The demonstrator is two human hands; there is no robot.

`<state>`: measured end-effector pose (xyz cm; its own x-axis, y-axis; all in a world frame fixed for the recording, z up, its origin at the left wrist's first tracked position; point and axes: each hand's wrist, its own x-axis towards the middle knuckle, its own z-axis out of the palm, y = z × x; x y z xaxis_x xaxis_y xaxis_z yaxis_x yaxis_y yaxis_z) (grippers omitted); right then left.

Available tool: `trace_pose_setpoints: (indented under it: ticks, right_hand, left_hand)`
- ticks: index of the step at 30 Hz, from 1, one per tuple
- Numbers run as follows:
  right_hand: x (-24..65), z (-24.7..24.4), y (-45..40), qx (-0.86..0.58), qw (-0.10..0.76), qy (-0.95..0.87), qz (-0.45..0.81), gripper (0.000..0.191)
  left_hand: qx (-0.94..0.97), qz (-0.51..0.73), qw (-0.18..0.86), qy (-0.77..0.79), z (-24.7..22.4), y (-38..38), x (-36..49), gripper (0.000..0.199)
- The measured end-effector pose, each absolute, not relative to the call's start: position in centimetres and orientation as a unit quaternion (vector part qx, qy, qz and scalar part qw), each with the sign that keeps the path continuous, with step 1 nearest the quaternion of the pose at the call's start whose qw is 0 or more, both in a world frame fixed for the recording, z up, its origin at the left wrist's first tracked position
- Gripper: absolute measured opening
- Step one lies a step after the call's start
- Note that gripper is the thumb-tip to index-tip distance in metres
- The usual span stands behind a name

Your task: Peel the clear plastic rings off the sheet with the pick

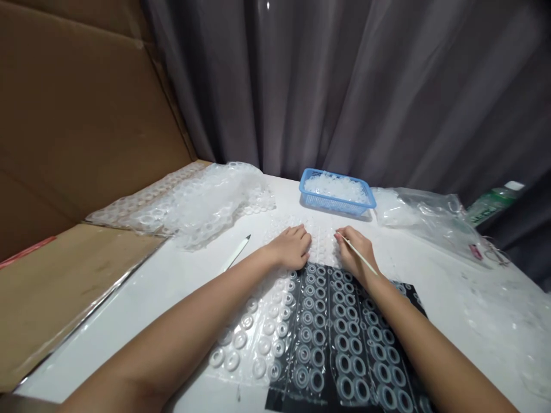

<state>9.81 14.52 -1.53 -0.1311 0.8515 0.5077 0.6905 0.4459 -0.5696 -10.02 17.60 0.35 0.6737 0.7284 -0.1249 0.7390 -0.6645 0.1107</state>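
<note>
A clear plastic sheet (241, 341) with rows of round translucent rings lies before me, partly over a black sheet (326, 396) that shows dark through it. My left hand (293, 248) rests flat on the far part of the clear sheet, fingers stretched out. My right hand (356, 252) is closed round a thin pale stick (361, 257), its tip near the sheet's far rows; the kind of tool does not show. To the left of my left hand lies a pale pen-like tool (237, 252) with a dark tip.
A blue basket (338, 205) full of small translucent pieces stands at the back. Crumpled plastic sheets (206, 195) lie back left by a cardboard box (86, 115). On the right are a clear bag (430, 221) and a green bottle (495, 201). Grey curtains (344, 86) hang behind.
</note>
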Motion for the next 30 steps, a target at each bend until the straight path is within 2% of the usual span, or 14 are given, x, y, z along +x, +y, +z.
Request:
trace_pose_setpoints:
  ticks: [2, 5, 9, 18, 25, 30]
  right_hand:
    - [10.3, -1.3, 14.4, -0.526, 0.407, -0.724, 0.185, 0.016]
    - [10.3, -1.0, 13.7, -0.456, 0.339, -0.747, 0.345, 0.016]
    - [9.7, -0.8, 13.1, -0.423, 0.293, -0.759, 0.398, 0.012]
    - [9.6, -0.9, 13.2, -0.399, 0.284, -0.807, 0.330, 0.014]
    - [8.6, -1.1, 13.0, -0.327, 0.259, -0.898, 0.141, 0.016]
    - [9.1, -1.6, 13.3, -0.349, 0.326, -0.876, 0.069, 0.018]
  left_hand:
    - [0.912, -0.043, 0.084, 0.400, 0.7, 17.7, -10.2, 0.039]
    - [0.909, -0.050, 0.105, 0.400, 1.0, 17.8, -10.5, 0.045]
    - [0.906, -0.046, 0.136, 0.399, 1.2, 17.8, -10.6, 0.059]
    - [0.911, -0.033, 0.132, 0.390, 1.0, 17.9, -10.6, 0.061]
    - [0.919, -0.060, 0.118, 0.371, 0.9, 17.9, -10.8, 0.072]
    - [0.920, -0.075, 0.114, 0.368, 1.0, 18.0, -10.8, 0.076]
